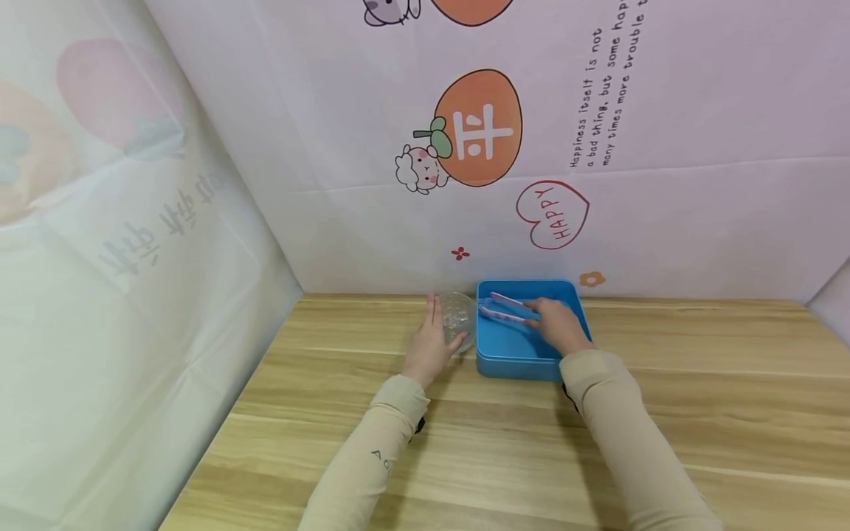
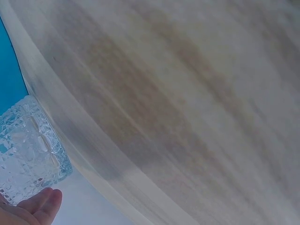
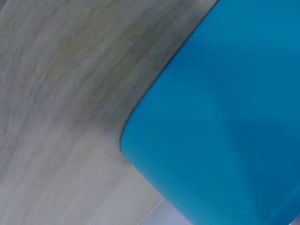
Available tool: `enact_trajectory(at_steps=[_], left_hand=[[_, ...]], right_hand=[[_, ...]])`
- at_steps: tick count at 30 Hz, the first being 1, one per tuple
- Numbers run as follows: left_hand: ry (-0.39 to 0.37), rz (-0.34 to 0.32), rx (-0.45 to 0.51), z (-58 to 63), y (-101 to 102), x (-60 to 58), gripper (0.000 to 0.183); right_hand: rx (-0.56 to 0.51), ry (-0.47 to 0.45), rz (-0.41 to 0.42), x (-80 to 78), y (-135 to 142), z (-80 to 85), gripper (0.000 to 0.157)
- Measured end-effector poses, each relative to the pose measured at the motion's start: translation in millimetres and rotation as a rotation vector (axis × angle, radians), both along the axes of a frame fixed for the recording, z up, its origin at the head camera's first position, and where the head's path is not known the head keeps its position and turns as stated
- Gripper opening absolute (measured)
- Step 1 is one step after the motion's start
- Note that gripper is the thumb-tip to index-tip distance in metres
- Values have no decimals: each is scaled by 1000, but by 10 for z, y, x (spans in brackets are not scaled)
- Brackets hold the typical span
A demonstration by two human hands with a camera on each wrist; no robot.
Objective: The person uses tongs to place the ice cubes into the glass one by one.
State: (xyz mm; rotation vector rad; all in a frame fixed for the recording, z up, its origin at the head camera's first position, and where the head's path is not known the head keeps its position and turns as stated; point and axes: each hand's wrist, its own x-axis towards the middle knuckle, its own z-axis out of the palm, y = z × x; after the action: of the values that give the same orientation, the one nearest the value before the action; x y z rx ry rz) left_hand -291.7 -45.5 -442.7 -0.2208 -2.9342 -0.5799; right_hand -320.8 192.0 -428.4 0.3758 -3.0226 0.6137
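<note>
My left hand [image 1: 428, 346] is at the side of a clear cut-glass bowl [image 1: 457, 318], fingers along its far left and thumb at its near edge. In the left wrist view the fingertips [image 2: 49, 206] lie right against the patterned glass [image 2: 33, 150]. Over the blue box [image 1: 508, 346] my right hand [image 1: 559, 324] grips a pair of pink tongs [image 1: 505, 317], whose two arms point left, spread apart, toward the box's left wall. Something clear shows near the tongs' tips. The right wrist view shows only the box's blue outer wall [image 3: 197, 131], not the hand.
Bowl and box stand side by side at the back of a wood-grain table [image 1: 491, 457]. Right behind them rises a white sheet [image 1: 358, 243] printed with cartoons and lettering. Another pale sheet [image 1: 166, 332] hangs along the left edge of the table.
</note>
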Motion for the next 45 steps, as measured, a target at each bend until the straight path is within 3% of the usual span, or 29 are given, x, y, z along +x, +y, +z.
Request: enact_trajectory(at_steps=[17, 24, 31, 45], left_hand=[[20, -10, 19, -26, -2, -12, 86], [26, -20, 20, -5, 0, 7, 86], [-15, 1, 26, -13, 3, -11, 86], [1, -6, 25, -23, 0, -13, 87]], right_hand=[[-14, -12, 132, 8, 124, 28, 39], [-16, 6, 125, 47, 181, 21, 39], [-8, 25, 113, 67, 194, 2, 36], [5, 54, 96, 133, 183, 0, 33]])
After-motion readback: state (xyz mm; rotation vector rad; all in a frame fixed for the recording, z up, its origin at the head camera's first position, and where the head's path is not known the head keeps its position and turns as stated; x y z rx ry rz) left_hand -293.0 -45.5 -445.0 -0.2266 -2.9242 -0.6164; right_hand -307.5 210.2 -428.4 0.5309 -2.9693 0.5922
